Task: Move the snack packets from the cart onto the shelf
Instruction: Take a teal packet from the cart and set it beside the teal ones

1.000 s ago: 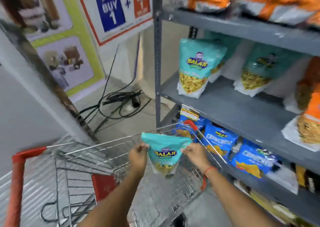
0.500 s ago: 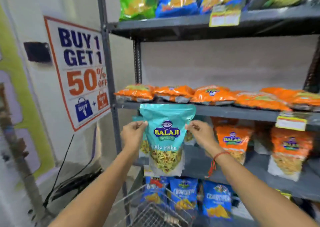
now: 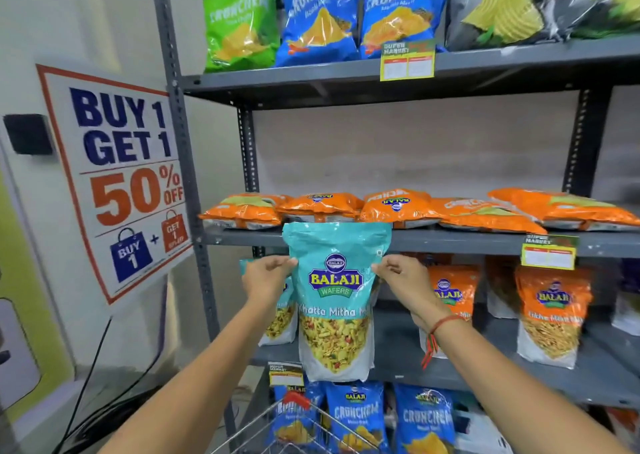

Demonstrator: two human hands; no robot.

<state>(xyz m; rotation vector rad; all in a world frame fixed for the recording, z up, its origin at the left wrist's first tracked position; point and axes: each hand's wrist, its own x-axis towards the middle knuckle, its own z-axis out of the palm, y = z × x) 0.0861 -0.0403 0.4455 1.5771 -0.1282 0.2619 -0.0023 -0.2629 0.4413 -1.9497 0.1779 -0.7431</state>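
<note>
A teal Balaji snack packet (image 3: 335,301) hangs upright in front of the grey shelf (image 3: 485,374). My left hand (image 3: 265,279) pinches its left edge and my right hand (image 3: 403,280) pinches its right edge, both near the top. Another teal packet (image 3: 278,325) stands on the shelf just behind, mostly hidden by the held one. Orange packets (image 3: 552,315) stand to the right on the same shelf. Only the wire rim of the cart (image 3: 311,415) shows at the bottom.
Flat orange packets (image 3: 322,206) lie on the shelf above. Green, blue and dark chip bags (image 3: 318,21) fill the top shelf, blue bags (image 3: 356,419) the one below. A sale poster (image 3: 121,176) hangs on the left wall, with black cables (image 3: 104,415) on the floor.
Both hands lifted the teal packet out of the cart and up to the middle shelf. My view rose from the cart to the shelves.
</note>
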